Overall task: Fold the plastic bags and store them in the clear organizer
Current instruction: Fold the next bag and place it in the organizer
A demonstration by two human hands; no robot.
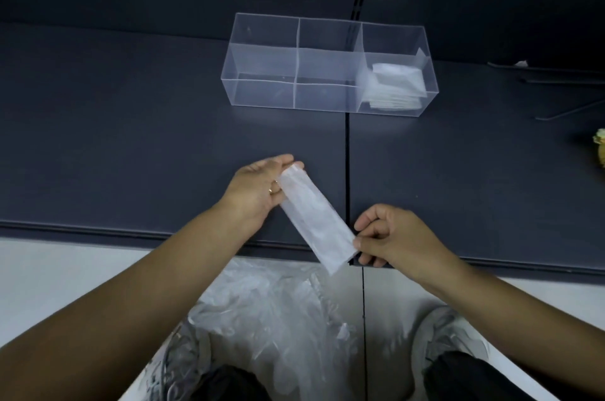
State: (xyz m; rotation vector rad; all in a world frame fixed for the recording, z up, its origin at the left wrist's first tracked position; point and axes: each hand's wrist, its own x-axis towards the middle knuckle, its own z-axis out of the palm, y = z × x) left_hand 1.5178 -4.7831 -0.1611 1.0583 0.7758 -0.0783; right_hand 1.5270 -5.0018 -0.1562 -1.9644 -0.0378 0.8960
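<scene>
pinching the folded plastic bag by its ends, left hand far, right hand near

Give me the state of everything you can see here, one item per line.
Bag strip: folded narrow, held at both ends.
Left hand: holds its far end.
Right hand: pinches its near end.
Organizer: upright, open-topped; folded bags in right-end compartment.
Loose bags: crumpled pile on floor.
</scene>
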